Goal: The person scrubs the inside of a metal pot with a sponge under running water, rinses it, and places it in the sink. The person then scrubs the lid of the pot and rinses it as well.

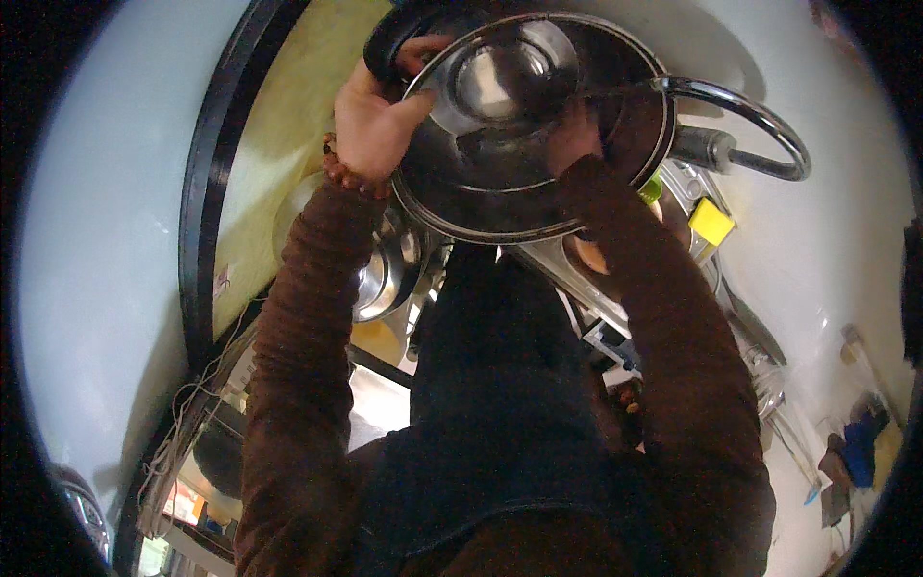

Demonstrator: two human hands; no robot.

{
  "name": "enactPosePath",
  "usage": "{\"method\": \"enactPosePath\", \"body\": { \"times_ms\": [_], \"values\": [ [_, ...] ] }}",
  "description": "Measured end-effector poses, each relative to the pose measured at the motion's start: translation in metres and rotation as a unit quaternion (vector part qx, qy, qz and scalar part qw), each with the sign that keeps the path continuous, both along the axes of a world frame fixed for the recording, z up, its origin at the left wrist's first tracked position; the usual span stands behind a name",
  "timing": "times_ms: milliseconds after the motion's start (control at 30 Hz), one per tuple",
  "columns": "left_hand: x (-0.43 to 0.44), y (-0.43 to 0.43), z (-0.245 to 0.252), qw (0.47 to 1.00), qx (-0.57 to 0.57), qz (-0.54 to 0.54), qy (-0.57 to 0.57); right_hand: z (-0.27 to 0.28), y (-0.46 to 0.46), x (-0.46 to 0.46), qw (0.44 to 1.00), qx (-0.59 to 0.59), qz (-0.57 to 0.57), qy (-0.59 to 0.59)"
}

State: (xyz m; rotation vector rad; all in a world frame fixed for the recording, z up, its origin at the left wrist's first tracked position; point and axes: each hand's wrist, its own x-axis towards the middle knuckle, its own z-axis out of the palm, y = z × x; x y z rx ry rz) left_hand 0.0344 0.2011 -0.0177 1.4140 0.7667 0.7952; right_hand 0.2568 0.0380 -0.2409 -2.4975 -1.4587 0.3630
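A large round stainless-steel basin (505,177) is held up in front of me, its shiny inside facing my view. My left hand (375,122) grips its left rim, with the thumb over the edge and a beaded bracelet at the wrist. Inside the basin, my right hand (577,137) is blurred and dim against the metal; whether it holds anything is hidden. A black curved thing (386,47) shows behind my left fingers. The chrome faucet spout (750,101) arches in from the right, its end at the basin's right rim.
Below my left forearm sits a shiny metal pot (393,267). A yellow sponge (712,221) lies right of my right forearm, near a green item (651,189). Loose cables (187,404) run along the left. Behind my left arm stands a yellowish panel with a dark frame (209,180).
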Motion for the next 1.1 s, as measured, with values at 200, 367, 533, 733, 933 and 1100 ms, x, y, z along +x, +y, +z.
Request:
{"method": "enactPosePath", "body": {
  "times_ms": [200, 367, 533, 733, 933, 1100],
  "values": [
    [-0.002, 0.001, -0.002, 0.998, -0.057, 0.004, -0.034, 0.037, 0.059, -0.125, 0.965, 0.034, 0.127, 0.228],
    [-0.003, -0.001, -0.001, 0.997, -0.056, 0.007, -0.044, 0.052, 0.106, -0.149, 0.837, 0.105, 0.049, 0.534],
    [-0.003, 0.0, 0.0, 0.993, -0.098, 0.02, -0.055, 0.032, 0.005, -0.087, 0.969, 0.015, 0.205, 0.136],
    [-0.002, -0.003, 0.001, 0.993, -0.111, 0.031, -0.034, 0.06, -0.008, -0.014, 0.908, -0.313, 0.229, -0.157],
    [-0.005, -0.003, -0.001, 0.995, -0.094, 0.039, -0.004, 0.092, 0.101, -0.132, 0.931, 0.089, 0.068, 0.347],
    [-0.007, -0.002, 0.001, 0.994, -0.096, 0.036, 0.024, 0.088, 0.128, -0.136, 0.775, 0.154, -0.029, 0.612]
  ]
}}
